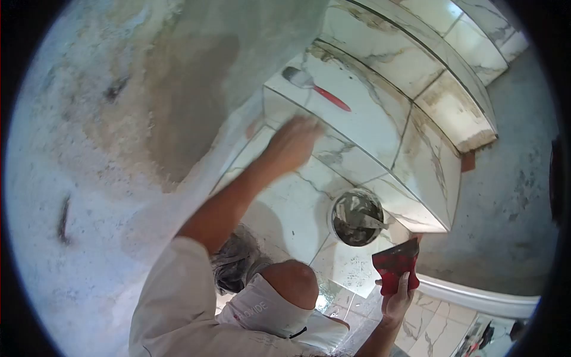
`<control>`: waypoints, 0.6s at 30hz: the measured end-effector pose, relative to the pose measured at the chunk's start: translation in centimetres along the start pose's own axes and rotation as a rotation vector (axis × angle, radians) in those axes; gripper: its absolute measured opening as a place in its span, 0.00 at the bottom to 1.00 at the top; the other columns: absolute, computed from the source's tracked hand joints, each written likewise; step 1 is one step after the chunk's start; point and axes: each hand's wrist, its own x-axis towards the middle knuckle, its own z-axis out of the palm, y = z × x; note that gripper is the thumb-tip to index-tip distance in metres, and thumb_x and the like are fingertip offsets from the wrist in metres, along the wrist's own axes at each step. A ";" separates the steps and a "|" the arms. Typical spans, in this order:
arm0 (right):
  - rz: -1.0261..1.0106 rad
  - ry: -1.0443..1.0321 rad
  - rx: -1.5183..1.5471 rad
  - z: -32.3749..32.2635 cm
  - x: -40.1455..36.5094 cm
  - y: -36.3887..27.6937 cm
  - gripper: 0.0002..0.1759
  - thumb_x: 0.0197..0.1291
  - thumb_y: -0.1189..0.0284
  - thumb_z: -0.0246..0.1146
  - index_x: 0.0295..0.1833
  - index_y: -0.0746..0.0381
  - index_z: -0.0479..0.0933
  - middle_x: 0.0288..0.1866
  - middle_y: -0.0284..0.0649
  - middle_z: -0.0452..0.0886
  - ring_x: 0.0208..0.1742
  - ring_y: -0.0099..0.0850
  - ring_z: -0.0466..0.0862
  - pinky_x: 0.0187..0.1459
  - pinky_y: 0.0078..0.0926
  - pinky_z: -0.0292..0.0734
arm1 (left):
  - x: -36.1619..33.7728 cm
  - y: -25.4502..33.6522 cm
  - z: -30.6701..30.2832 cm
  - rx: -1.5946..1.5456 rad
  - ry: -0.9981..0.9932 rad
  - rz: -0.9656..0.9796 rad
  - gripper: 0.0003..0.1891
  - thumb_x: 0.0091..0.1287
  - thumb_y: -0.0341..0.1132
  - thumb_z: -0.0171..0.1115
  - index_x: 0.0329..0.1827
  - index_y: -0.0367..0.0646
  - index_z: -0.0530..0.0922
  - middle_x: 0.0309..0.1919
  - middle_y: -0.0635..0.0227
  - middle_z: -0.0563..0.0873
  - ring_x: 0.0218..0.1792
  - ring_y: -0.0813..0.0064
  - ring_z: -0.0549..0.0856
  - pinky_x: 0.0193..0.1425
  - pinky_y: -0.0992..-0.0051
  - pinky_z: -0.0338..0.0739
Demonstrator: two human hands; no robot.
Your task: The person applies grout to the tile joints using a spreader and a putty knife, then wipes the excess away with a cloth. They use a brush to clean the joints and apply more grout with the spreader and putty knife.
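Observation:
My right hand (399,297) grips a red grout spreader (395,266) with a dark, wide blade pointing up and away from me. My left hand (299,141) is stretched forward near the front edge of a marble-look tiled step (363,119); motion smears its fingers. Just beyond it, a brush (318,90) with a red handle and grey-white bristles lies on that step. Between my hands stands a round bucket (332,220) holding grey paste. A flat, paste-coated tool (364,221) rests in the bucket, its end over the rim.
More tiled steps (470,33) rise at the upper right. A rough, stained plaster wall (119,178) runs along my left. Dark grey cloth or a bag (233,262) lies by my knee. Several items lie on the lower floor (482,342) at the bottom right.

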 end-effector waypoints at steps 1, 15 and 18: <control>-0.006 0.029 -0.014 0.1 -0.2 -0.5 0.25 0.75 0.63 0.48 0.70 0.67 0.62 0.56 0.45 0.78 0.46 0.35 0.84 0.33 0.31 0.86 | 4.2 -1.8 1.3 0.201 0.177 0.171 0.19 0.62 0.27 0.53 0.55 0.44 0.80 0.59 0.55 0.79 0.60 0.52 0.75 0.66 0.53 0.67; -0.038 0.262 -0.016 -5.2 -3.1 -0.2 0.27 0.75 0.61 0.49 0.69 0.68 0.62 0.53 0.46 0.79 0.45 0.34 0.84 0.33 0.31 0.85 | -4.9 -0.5 -5.1 -0.404 0.116 -0.416 0.03 0.63 0.24 0.60 0.34 0.39 0.82 0.41 0.57 0.86 0.48 0.59 0.85 0.55 0.71 0.77; -0.079 0.308 -0.050 -5.5 -2.6 -0.1 0.27 0.74 0.60 0.50 0.68 0.69 0.62 0.52 0.46 0.79 0.43 0.36 0.85 0.34 0.31 0.84 | -11.0 -2.8 3.3 -0.784 0.217 -0.321 0.06 0.61 0.18 0.60 0.35 0.38 0.82 0.46 0.58 0.87 0.52 0.58 0.85 0.61 0.68 0.74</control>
